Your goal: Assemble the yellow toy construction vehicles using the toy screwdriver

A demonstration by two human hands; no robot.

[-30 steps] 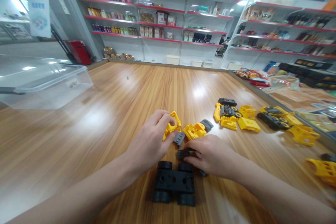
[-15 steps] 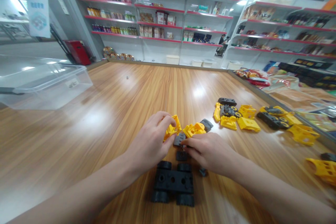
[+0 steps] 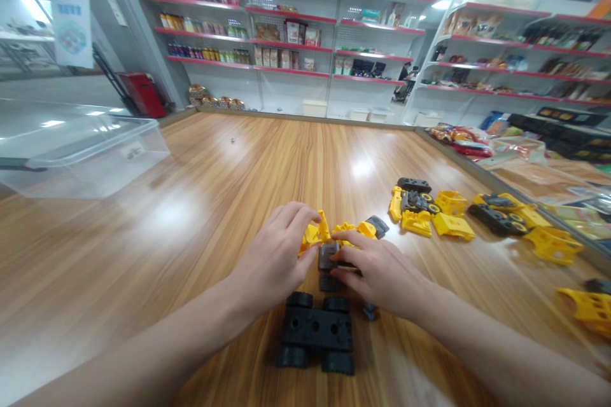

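Note:
My left hand (image 3: pixel 281 248) is closed around a yellow plastic toy part (image 3: pixel 312 234), which its fingers partly cover. Just right of it, my right hand (image 3: pixel 377 267) has its thumb and fingers on a dark grey plastic piece (image 3: pixel 327 255), close to the yellow part. Below that piece lies a small flat black part (image 3: pixel 330 282). Nearer to me sits a black toy chassis (image 3: pixel 315 329) with wheels at its corners. A small dark bolt-like piece (image 3: pixel 369 311) rests under my right wrist. Beyond my right fingers are another yellow part (image 3: pixel 356 230) and a grey piece (image 3: pixel 377 226).
More yellow and black toy parts (image 3: pixel 453 226) lie in groups on the right of the wooden table (image 3: pixel 229 184). A clear plastic bin (image 3: pixel 95 159) stands at the left. Packaged goods (image 3: pixel 468 140) lie beyond the right edge, and stocked shelves (image 3: pixel 286 44) stand behind.
My right fingers have shifted up and spread over the grey piece, which now looks tilted and a little raised. My left hand stays nearly still, with its yellow part turned slightly.

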